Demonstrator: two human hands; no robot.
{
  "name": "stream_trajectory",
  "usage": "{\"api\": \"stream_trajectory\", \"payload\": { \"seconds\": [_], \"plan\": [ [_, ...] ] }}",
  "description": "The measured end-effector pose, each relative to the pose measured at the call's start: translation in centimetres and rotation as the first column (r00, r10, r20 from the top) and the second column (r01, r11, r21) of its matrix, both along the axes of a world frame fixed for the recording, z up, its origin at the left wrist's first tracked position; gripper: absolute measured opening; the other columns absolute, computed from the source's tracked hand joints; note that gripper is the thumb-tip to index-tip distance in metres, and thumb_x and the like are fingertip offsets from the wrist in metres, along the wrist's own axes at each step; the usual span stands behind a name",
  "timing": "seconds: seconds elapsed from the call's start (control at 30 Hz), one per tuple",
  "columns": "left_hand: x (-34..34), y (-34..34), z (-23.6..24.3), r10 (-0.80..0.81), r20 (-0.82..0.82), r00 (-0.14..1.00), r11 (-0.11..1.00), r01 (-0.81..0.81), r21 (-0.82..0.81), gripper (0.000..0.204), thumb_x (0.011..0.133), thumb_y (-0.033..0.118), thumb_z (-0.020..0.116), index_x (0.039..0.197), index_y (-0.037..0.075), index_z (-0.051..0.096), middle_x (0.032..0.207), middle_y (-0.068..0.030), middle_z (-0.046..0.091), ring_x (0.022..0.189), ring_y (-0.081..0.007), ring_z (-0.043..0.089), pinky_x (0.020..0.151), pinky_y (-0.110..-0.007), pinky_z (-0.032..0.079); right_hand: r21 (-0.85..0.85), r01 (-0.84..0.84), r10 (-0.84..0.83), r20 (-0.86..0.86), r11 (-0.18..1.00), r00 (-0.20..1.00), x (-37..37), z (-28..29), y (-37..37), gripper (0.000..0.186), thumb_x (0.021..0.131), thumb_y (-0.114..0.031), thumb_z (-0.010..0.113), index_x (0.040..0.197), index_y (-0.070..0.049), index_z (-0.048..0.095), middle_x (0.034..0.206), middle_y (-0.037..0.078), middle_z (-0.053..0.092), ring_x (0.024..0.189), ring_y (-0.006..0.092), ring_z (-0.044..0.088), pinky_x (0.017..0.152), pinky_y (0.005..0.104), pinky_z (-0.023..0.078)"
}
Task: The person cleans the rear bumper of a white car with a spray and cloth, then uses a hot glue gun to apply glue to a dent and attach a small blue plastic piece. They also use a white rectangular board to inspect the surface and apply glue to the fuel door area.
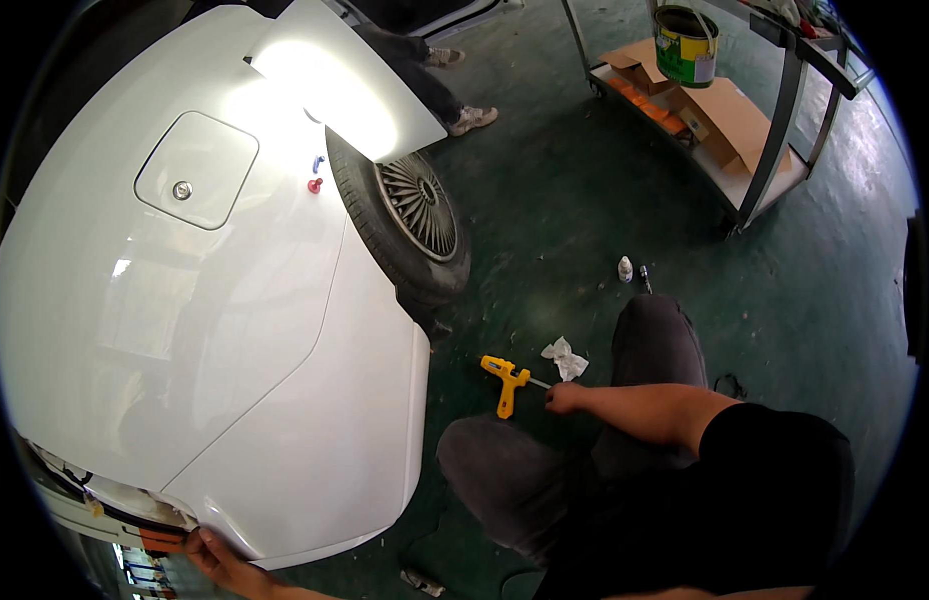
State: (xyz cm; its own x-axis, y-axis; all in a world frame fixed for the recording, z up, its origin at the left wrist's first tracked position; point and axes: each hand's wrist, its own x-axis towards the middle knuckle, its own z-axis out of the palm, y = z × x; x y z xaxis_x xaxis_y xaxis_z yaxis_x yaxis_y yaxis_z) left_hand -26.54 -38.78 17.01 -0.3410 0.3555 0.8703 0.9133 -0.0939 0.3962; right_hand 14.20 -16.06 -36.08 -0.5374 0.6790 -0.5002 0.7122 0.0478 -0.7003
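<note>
A yellow glue gun (504, 386) is at the middle of the view, with a pale glue stick (540, 383) running from its back end. My right hand (563, 397) is closed around the far end of that stick. At the lower left, my left hand (221, 562) is at the corner of the white car's bumper (325, 450), its fingers curled at the edge of an opening. Part of those fingers is hidden. On the car panel by the wheel arch sit a red plastic tab (315, 186) and a blue one (319, 163).
A spoked wheel (425, 205) stands beside the bumper. On the floor are a crumpled tissue (565, 358), a small white bottle (625, 269) and a metal tool (646, 279). A trolley (775, 130) carries cardboard; a bucket (685, 48) hangs there. Another person's shoes (474, 121) show behind a bright lit panel (330, 85).
</note>
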Motion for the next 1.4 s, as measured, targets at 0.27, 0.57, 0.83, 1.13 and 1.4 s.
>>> {"api": "stream_trajectory", "payload": {
  "seconds": [0.27,0.57,0.83,1.13,1.4],
  "plan": [
    [0.1,1.1,-1.2,0.104,0.042,0.994,0.988,-0.108,0.111,0.041,0.095,0.036,0.077,0.088,0.003,0.054,0.078,-0.0038,0.057,0.073,-0.0136,0.049,0.066,-0.032,0.042,0.423,0.392,-0.209,-0.416,0.817,0.885,-1.5,16.4,15.3,0.031,0.091,-0.026,0.06,0.112,-0.004,0.067,0.108,0.023,0.07,0.103,0.0433,0.066,0.089,0.051,0.054],
    [1.2,1.8,-0.9,-0.004,0.048,0.999,0.987,-0.003,0.161,0.038,0.095,0.036,0.078,0.093,0.004,0.056,0.081,-0.0013,0.054,0.074,-0.0115,0.048,0.067,-0.029,0.042,0.753,0.44,0.002,-0.505,0.488,0.863,-9.5,48.0,32.9,0.045,0.098,-0.019,0.056,0.142,-0.015,0.058,0.132,0.02,0.06,0.125,0.0366,0.057,0.109,0.0417,0.046],
    [0.3,1.6,-1.4,-0.02,0.078,0.997,0.988,0.008,0.156,0.033,0.096,0.028,0.077,0.096,0.004,0.055,0.085,-0.0021,0.054,0.075,-0.0115,0.046,0.068,-0.029,0.042,0.829,0.41,-0.017,-0.437,0.38,0.899,-9.7,48.2,34.9,0.035,0.096,-0.018,0.056,0.129,-0.019,0.068,0.125,0.017,0.061,0.124,0.0318,0.058,0.104,0.0421,0.049],
    [-2.1,2.5,-1.4,-0.222,-0.166,0.961,0.951,0.251,0.179,0.031,0.096,0.028,0.076,0.093,0.005,0.054,0.078,0.0004,0.049,0.07,-0.0093,0.042,0.062,-0.028,0.037,0.825,0.471,0.088,-0.519,0.313,0.85,-9.9,47.0,34.8,0.035,0.094,-0.014,0.055,0.126,-0.009,0.068,0.114,0.02,0.064,0.114,0.0338,0.061,0.1,0.0423,0.049],
    [1.1,2.0,-0.7,-0.088,0.083,0.993,0.983,0.074,0.165,0.03,0.098,0.028,0.073,0.093,0.005,0.054,0.077,0.0022,0.046,0.067,-0.0085,0.038,0.06,-0.028,0.034,0.853,0.309,0.112,-0.387,0.421,0.915,-8.8,48.6,34.4,0.04,0.096,-0.017,0.051,0.133,-0.017,0.063,0.119,0.018,0.064,0.118,0.0352,0.061,0.101,0.0442,0.05]
  ]
}}
